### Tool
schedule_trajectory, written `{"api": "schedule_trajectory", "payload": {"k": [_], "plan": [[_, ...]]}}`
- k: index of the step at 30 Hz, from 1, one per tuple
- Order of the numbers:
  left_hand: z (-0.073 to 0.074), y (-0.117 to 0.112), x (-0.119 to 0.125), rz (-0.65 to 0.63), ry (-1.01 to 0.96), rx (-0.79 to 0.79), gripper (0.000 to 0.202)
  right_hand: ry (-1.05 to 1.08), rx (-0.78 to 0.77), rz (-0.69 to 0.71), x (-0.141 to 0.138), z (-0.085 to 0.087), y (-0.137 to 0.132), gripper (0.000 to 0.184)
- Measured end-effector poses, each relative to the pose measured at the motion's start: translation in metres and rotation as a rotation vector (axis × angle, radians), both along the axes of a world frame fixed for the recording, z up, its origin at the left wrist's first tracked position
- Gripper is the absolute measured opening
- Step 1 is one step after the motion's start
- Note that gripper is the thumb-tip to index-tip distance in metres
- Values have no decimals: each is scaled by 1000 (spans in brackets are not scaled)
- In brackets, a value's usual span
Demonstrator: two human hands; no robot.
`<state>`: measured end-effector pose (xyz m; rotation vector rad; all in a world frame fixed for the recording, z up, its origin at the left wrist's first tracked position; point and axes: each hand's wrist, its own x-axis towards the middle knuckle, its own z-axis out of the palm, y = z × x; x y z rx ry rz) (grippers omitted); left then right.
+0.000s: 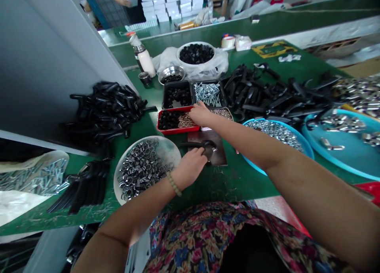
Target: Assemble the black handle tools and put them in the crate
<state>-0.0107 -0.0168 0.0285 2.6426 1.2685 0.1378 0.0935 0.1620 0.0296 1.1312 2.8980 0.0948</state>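
Note:
My left hand is closed on a curved black handle, held over a flat metal plate on the bench. The handle has a shiny metal part near its right end. Farther forward, my right hand dips its bent fingers into the right side of a red tray. Small copper-coloured parts lie there, with small black parts on the tray's left side. My right fingertips are hidden, so what they pinch cannot be made out.
A white bowl of metal rings stands left of the plate. Behind are black trays, one with screws. Black handles are heaped left and right. Blue basins hold metal parts. A bottle stands behind; a person is beyond.

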Motion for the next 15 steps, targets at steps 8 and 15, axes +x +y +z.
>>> {"api": "schedule_trajectory", "payload": {"k": [8, 15], "plan": [[12, 145, -37, 366, 200, 75, 26, 62, 50, -28, 12, 1, -4, 26], [-10, 150, -39, 421, 42, 83, 28, 333, -28, -85, 20, -1, -4, 19]]}}
